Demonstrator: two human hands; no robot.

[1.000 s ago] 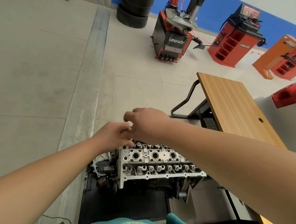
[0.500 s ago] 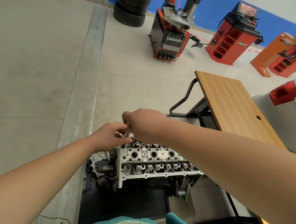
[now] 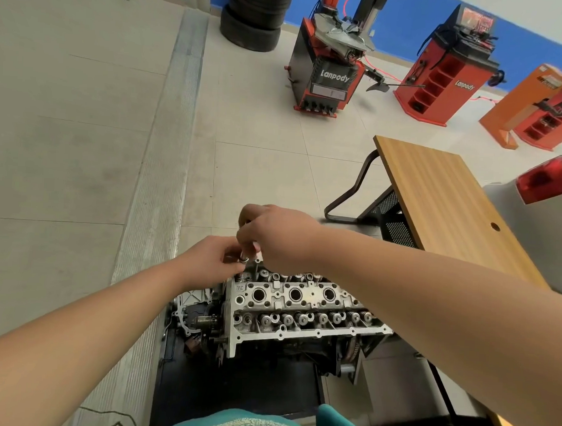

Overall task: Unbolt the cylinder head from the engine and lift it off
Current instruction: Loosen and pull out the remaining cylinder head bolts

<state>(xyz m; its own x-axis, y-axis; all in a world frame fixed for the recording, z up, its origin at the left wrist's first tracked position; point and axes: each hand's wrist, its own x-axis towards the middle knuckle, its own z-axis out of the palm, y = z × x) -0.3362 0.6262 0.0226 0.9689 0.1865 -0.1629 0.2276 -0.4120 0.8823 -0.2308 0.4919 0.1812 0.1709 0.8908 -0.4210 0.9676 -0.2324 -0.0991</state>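
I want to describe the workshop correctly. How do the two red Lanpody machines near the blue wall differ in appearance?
The left Lanpody machine has a black front panel, a metal turntable on top and a tall column behind it. The right Lanpody machine has a red front with open shelf compartments and a screen on top. The left one stands nearer the stack of tyres. Both are red, carry white Lanpody lettering and stand on the tiled floor.
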